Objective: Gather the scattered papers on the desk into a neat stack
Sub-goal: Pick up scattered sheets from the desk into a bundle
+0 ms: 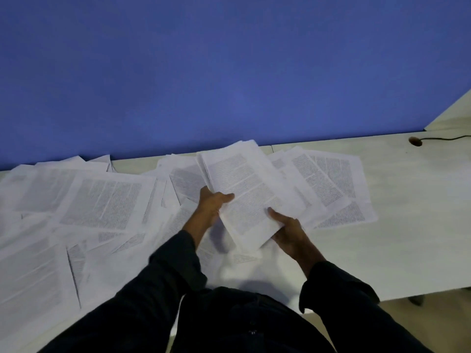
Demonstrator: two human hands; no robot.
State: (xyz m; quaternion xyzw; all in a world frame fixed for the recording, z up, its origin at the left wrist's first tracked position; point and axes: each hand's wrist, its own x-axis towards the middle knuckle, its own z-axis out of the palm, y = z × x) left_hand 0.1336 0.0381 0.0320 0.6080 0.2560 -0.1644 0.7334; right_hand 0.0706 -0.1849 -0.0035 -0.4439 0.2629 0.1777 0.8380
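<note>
The thin bundle of white printed sheets (251,197) sits at frame centre, lifted off the pale wooden desk (407,225), long axis running from lower right to upper left. Your left hand (212,203) grips its left edge, thumb on top, fingers hidden beneath — your right hand (289,231) pinches the near corner, thumb laid flat on the print. The loose white printed pages still to collect (84,202) lie mostly toward the left of the frame, so your left hand is nearer; a smaller fan of white overlapping sheets (328,184) lies just beside the bundle, upper right. Behind stands a blue partition (204,72).
</note>
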